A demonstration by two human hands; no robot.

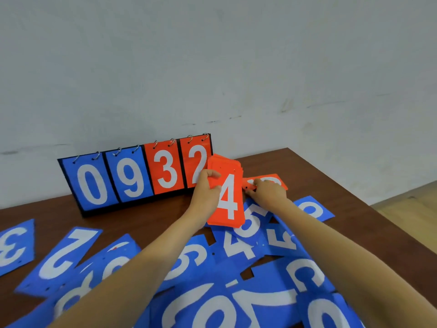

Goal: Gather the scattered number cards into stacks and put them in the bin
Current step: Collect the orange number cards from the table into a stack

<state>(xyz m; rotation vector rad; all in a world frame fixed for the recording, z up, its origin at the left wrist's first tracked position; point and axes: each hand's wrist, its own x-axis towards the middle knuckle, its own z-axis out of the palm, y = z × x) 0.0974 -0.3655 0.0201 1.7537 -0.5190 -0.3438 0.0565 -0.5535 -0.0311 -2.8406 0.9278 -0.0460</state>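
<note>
Left hand [205,185] grips one stack of orange rectangular number cards [228,200]; right hand [268,194] pinches one loose orange card [282,184]; overlapping blue cards [68,254] defy counting.

The scoreboard [134,178] read 0 and 9 on blue, 3 and 2 on orange. The orange stack [228,197] showed 4 on top. Loose blue cards bore white digits: left card [14,249] 3, next card [63,254] 2, middle card [236,247] 4.

bare table [307,171] open at far right, scoreboard [134,176] blocking the back, blue cards [212,280] covering the near side
</note>
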